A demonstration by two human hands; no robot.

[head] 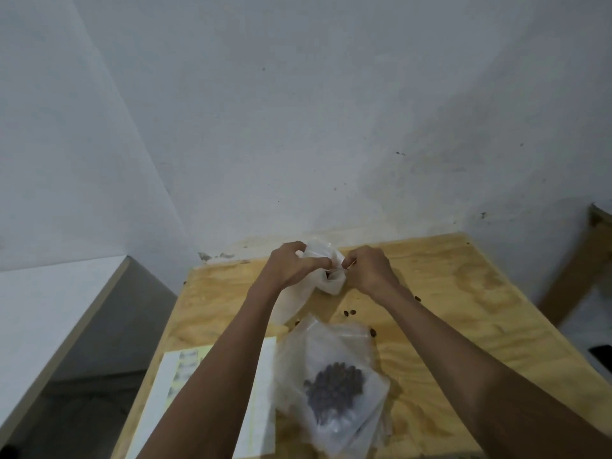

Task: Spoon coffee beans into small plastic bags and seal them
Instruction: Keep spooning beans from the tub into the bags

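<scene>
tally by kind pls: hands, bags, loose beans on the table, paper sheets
Hands: 2, left hand and right hand, both gripping the held bag
Bags: 2 distinct, the held bag and the bean bag
Loose beans: about 5 visible
Paper: 1
Total: about 10

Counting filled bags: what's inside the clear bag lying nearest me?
A dark cluster of coffee beans shows through the clear bag. Anything beneath it on the table is hidden.

Filled bag (331, 385) lies on table (463, 326), paper sheet (172, 392) to its left.
</scene>
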